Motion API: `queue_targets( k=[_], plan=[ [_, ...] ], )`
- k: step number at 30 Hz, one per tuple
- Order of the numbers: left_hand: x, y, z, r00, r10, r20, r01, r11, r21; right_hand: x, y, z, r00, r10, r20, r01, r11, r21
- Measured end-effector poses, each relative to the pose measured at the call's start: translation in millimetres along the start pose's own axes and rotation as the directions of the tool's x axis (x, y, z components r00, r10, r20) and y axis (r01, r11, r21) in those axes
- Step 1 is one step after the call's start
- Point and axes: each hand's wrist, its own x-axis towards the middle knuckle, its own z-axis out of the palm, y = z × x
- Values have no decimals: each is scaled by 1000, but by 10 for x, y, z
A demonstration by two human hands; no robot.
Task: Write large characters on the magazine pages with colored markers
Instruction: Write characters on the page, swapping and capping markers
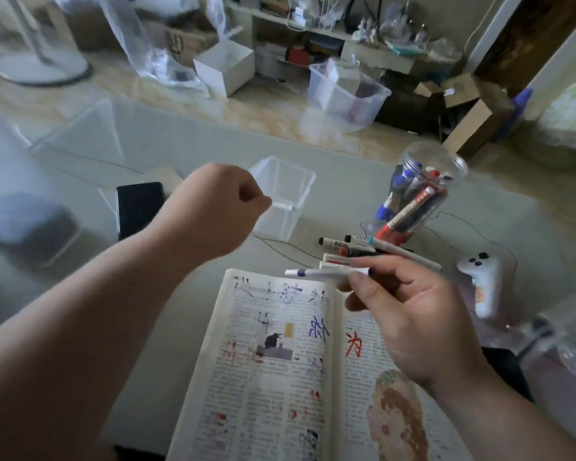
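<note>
One open magazine (pixel 280 377), one held marker (pixel 326 271)

Two arms of a person, seen from a head-worn camera: the left forearm (pixel 80 327) and the right forearm (pixel 512 410) are bare along all their visible length, from the picture's lower edge to the wrists. The left hand (pixel 220 211) and the right hand (pixel 413 314) are bare too. The wide lens makes the left forearm look broad near the camera. On the right hand the fingers (pixel 379 262) are slim, one nail (pixel 358 277) is short and plain, and faint creases line the palm
</note>
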Motion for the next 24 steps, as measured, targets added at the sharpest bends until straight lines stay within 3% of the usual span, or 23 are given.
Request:
queue_targets(
  k=[3, 7, 12, 15, 17, 21, 24],
  plan=[
    [67, -81, -54, 981, -90, -172, 85, 996, -37, 320, -113, 165, 993, -82, -83, 85, 995, 41],
    [85, -110, -93, 980, -100, -170, 92, 994, -55, 830, -217, 376, 973, -160, -163, 159, 987, -18],
    [64, -59, -62, 993, -46, -111, 40, 997, -58, 1174, -99, 467, 1000, 6, -6, -7, 981, -195],
    [34, -21, -21, 997, -27, -72, 24, 999, -47, 1129, 95, 260, 996, 82, -29, -87, 926, -368],
    [23, -14, 24, 1000, -10, -24, 9, 999, -41, 1044, 276, 38, 990, 124, -74, -144, 828, -542],
    [-27, 17, 136, 982, 84, 171, -85, 996, -4, 713, 602, -424, 973, 206, -103, -193, 482, -855],
    [-107, 49, 235, 925, 129, 357, -146, 989, 22, 535, 761, -627, 988, 148, -54, -112, 419, -901]
  ],
)
